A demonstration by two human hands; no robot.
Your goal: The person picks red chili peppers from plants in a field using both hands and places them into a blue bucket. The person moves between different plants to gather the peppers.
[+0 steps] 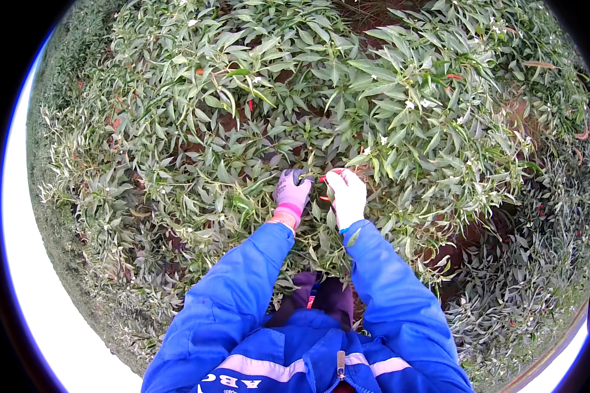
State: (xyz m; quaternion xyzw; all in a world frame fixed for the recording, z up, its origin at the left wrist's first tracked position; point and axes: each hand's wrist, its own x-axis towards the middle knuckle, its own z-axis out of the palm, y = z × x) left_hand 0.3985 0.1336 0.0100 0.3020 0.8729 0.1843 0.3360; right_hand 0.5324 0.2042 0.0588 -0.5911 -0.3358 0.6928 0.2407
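Picking seems the step now, with the right hand (347, 194) curled round red peppers (322, 179), the left hand (294, 188) just left of them, its grip too hidden to tell, and a soft tug likely needed next.

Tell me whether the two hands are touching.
Apart: the head view shows leaves in a gap between the left hand and right hand.

Upper red chili (322, 179) is bright n small, lying approx. sideways from where I'm standing. Lower red chili (324, 198)'s just below, same colour, partly hidden tbh.
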